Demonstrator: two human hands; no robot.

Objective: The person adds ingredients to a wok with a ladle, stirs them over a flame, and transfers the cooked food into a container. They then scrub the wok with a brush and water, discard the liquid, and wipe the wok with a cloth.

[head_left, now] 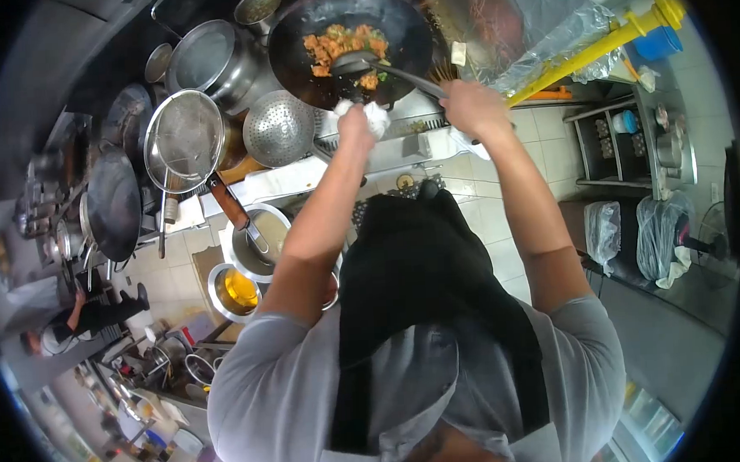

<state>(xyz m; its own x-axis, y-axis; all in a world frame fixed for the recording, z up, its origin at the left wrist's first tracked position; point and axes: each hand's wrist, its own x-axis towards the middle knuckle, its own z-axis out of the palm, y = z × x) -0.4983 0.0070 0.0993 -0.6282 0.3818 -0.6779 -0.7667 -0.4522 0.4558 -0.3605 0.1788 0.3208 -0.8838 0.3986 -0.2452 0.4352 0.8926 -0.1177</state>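
A large dark wok (297,69) sits on the stove in front of me, with browned orange food pieces (341,44) and bits of green in it. My left hand (355,126) is closed around a white cloth (375,118) at the wok's near edge; the cloth covers whatever handle may be under it. My right hand (474,108) grips the long handle of a ladle (354,62), whose bowl rests among the food inside the wok.
Left of the wok are a perforated metal strainer (279,128), a lidded steel pot (205,56) and a wire-mesh skimmer (186,140). A bowl of yellow liquid (239,289) stands lower left. A yellow pipe (593,52) runs at right. Another person (85,319) stands far left.
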